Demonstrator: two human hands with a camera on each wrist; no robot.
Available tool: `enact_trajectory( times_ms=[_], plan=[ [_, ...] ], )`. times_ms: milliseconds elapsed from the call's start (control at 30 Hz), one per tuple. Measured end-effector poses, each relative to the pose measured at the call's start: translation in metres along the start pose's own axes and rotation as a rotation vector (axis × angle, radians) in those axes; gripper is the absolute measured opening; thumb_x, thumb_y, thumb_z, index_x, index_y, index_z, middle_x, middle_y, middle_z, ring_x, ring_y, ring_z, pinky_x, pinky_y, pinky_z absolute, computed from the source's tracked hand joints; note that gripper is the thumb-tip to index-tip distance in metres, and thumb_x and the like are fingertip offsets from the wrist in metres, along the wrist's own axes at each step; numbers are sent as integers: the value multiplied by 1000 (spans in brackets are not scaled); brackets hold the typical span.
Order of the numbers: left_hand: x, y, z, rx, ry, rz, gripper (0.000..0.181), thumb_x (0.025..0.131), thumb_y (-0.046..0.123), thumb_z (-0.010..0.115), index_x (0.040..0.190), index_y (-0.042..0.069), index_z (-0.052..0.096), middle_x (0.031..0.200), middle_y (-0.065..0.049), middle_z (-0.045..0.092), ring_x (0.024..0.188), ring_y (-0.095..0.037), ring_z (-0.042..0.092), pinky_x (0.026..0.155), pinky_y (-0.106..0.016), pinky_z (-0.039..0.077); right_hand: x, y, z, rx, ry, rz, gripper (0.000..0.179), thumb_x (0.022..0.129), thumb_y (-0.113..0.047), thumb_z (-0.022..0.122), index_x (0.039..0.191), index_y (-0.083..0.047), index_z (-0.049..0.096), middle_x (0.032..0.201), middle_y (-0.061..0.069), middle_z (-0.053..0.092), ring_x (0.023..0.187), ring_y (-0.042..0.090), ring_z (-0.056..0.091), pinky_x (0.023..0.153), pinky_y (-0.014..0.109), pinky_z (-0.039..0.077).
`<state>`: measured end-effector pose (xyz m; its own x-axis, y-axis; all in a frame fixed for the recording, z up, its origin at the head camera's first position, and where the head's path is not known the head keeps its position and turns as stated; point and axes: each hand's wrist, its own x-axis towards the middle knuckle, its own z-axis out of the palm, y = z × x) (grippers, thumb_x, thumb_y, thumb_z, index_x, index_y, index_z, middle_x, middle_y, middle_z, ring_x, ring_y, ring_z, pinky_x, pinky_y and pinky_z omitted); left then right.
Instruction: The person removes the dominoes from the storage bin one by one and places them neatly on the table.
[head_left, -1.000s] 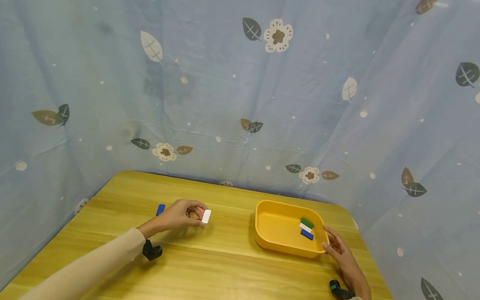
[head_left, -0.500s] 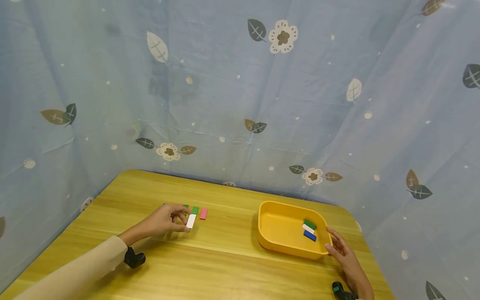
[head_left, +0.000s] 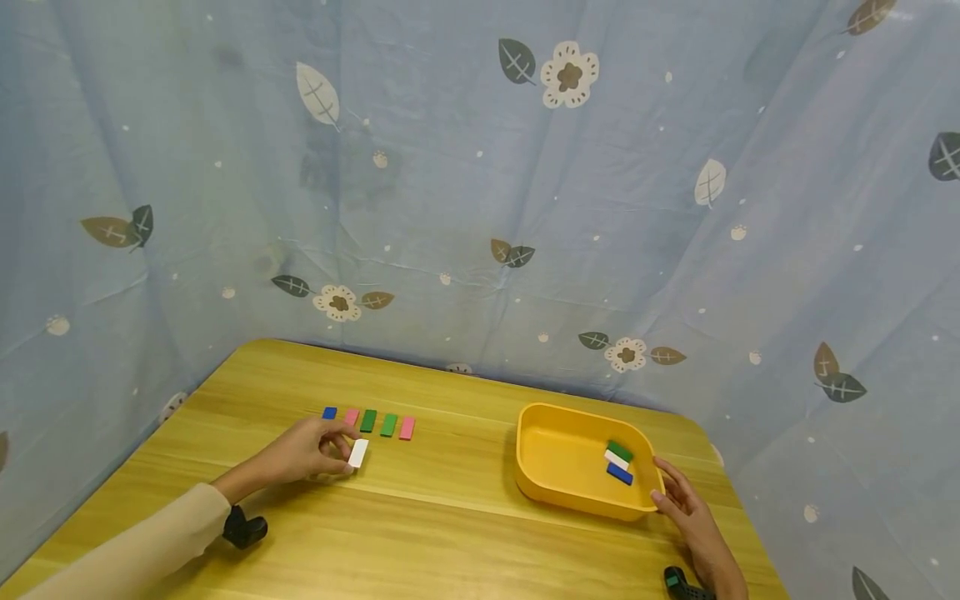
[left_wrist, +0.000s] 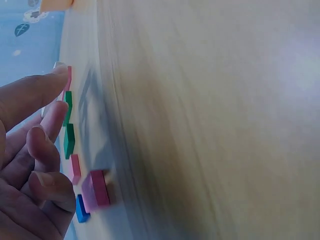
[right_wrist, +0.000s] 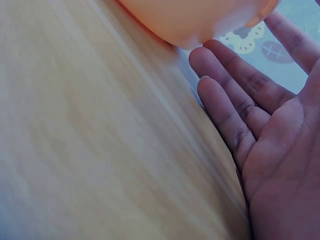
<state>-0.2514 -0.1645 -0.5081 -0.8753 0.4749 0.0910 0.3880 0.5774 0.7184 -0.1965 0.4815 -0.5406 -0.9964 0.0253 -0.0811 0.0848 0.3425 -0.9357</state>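
My left hand (head_left: 315, 450) pinches a white domino-like block (head_left: 358, 453) between thumb and fingertips, just above the table. Behind it runs a row of similar blocks: blue (head_left: 329, 413), pink (head_left: 352, 417), dark green (head_left: 368, 421), lighter green (head_left: 388, 425) and pink (head_left: 407, 428). The left wrist view shows another pink block (left_wrist: 96, 191) in front of the row, near the curled fingers. At the yellow bin (head_left: 555, 493), my right hand (head_left: 693, 517) grips the right end, thumb at the rim and fingers along the outer wall.
Inside the bin lie a green block (head_left: 620, 451), a white block (head_left: 617, 460) and a blue block (head_left: 619, 473). A patterned blue curtain (head_left: 450, 167) hangs behind the wooden table (head_left: 450, 533). Black devices are strapped at both wrists.
My left hand has moved left and toward me with the white block, uncovering the row of coloured blocks. The right hand stays at the bin, whose contents look the same.
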Motion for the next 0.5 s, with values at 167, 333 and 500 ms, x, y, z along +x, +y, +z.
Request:
enact_trajectory(
  times_ms=[167,333,500],
  plan=[
    [-8,-4,-6,-9,12,-13,53,77,27,81,120,5,62,84,6,66,75,-10,59,64,-25,48,0,-1,0,8,-13,2,58,99,-37,52,150,-34,25,153,12,23,110,-10,45,90,36,47],
    [-11,-8,-11,20,33,-2,50,77,26,81,118,4,64,83,6,66,74,-8,60,64,-25,50,-1,0,-1,10,-19,8,58,98,-38,51,150,-34,25,154,13,21,110,-11,44,91,38,46],
    [-13,-11,-15,26,37,-13,46,75,24,82,113,3,65,80,4,65,69,-9,58,61,-24,48,-1,0,1,4,0,12,58,98,-38,52,150,-34,26,152,12,26,119,3,45,91,40,46]
  ],
)
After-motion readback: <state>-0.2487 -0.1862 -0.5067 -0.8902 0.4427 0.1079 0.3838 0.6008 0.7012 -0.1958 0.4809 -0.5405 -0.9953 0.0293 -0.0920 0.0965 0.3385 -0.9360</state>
